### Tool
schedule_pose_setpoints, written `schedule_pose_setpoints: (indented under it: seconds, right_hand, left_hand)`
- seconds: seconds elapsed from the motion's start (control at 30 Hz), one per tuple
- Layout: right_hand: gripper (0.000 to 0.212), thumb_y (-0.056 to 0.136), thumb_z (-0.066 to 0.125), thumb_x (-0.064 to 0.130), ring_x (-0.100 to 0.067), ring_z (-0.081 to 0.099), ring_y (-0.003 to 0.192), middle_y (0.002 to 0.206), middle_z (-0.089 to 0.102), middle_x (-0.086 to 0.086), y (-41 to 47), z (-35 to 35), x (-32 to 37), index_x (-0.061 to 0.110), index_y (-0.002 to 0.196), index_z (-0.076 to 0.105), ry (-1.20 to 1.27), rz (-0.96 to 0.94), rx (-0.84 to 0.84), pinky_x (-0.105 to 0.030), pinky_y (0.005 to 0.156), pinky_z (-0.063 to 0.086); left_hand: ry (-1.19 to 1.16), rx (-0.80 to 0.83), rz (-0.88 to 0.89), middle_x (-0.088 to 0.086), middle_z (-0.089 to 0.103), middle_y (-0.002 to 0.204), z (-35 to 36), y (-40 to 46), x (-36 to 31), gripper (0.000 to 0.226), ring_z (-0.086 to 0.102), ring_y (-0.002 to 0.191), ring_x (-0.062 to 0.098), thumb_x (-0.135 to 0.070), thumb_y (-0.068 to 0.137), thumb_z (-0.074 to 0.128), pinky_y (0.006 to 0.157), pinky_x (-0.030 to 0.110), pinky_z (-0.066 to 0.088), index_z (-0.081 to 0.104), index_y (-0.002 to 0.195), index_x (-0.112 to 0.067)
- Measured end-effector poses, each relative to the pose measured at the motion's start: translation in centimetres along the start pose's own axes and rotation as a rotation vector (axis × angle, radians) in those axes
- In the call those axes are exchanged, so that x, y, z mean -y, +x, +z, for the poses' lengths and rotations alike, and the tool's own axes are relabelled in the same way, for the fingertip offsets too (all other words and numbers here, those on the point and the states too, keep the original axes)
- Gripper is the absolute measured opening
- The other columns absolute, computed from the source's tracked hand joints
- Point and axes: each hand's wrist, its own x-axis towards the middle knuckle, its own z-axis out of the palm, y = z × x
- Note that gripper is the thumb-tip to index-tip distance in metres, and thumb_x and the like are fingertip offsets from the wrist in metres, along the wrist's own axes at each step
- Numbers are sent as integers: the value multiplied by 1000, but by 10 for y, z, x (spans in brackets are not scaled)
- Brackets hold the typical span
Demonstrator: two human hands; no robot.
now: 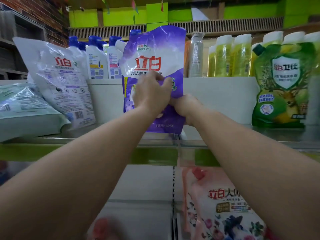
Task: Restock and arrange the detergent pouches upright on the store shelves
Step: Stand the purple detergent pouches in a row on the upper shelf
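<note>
Far left: teal pack (26, 108) lying flat, white pouch (58, 78) leaning on the shelf (103, 135). Centre: purple pouch (154, 66) upright on the shelf, left hand (151, 94) fingers curled on its front, right hand (185, 108) gripping its lower edge. Right: green pouch (280, 87) standing. Below: pink pouch (223, 201).

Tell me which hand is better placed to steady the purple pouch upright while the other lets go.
The left hand. It grips the purple pouch across its front near the middle. The right hand holds only the lower right edge, so it could steady it less well.
</note>
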Motion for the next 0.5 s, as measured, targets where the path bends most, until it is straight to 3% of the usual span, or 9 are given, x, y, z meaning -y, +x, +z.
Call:
schedule_pose_setpoints:
  seconds: [0.1, 0.2, 0.27, 0.33, 0.37, 0.4, 0.43, 0.5]
  right_hand:
    - [17, 92, 60, 30, -29, 67, 92, 113, 66, -12, 4, -10, -6, 16, 100, 55, 126, 47, 25, -47, 77, 57]
    - [18, 94, 58, 27, -13, 64, 53, 96, 66, -7, 3, -26, -9, 15, 107, 56, 204, 73, 76, -27, 39, 52]
    - [15, 95, 56, 24, -11, 59, 42, 92, 62, -5, 5, -37, -13, 14, 107, 55, 216, 94, 76, -23, 27, 44]
    - [11, 95, 57, 23, -11, 58, 36, 89, 62, -6, 9, -49, -18, 13, 101, 56, 227, 131, 71, -24, 26, 43]
    - [11, 94, 57, 24, -11, 58, 36, 90, 62, -6, 11, -55, -20, 13, 94, 55, 217, 153, 71, -25, 30, 46]
    - [15, 94, 57, 27, -13, 60, 41, 93, 62, -5, 14, -60, -22, 14, 86, 54, 191, 175, 67, -28, 38, 50]
    - [19, 93, 58, 29, -15, 60, 50, 96, 62, -5, 17, -66, -26, 16, 81, 52, 158, 193, 59, -32, 50, 53]
    - [23, 92, 59, 34, -16, 58, 62, 100, 64, -4, 23, -76, -31, 18, 78, 51, 105, 218, 44, -41, 71, 52]
  left_hand:
    - [57, -106, -164, 7, 43, 130, -4, 10, 13, 39, 45, 121, 25, -42, 88, 55, 102, 45, 40, 53, 119, -19]
    - [83, -96, -342, 11, 33, 138, -7, 11, 21, 58, 34, 130, 29, -44, 86, 58, 107, 45, 34, 39, 134, -18]
    - [-11, -38, -462, 13, 35, 139, -5, 9, 24, 76, 41, 126, 30, -49, 81, 66, 100, 43, 44, 29, 141, -17]
    - [-197, 121, -598, 10, 58, 116, -5, 5, 26, 80, 63, 97, 21, -51, 77, 72, 77, 33, 56, 30, 133, -15]
    - [-229, 262, -644, 7, 67, 96, -5, 3, 25, 74, 67, 79, 15, -52, 76, 73, 76, 31, 56, 34, 125, -14]
    - [-204, 416, -659, 4, 70, 87, -5, 2, 26, 68, 68, 73, 14, -53, 75, 72, 85, 34, 52, 40, 119, -14]
    - [-156, 536, -644, 3, 71, 92, -4, 2, 28, 60, 68, 78, 16, -54, 74, 71, 92, 38, 48, 48, 113, -15]
    - [-128, 648, -576, 0, 68, 98, 0, 1, 29, 40, 64, 83, 17, -48, 75, 72, 81, 35, 50, 56, 101, -22]
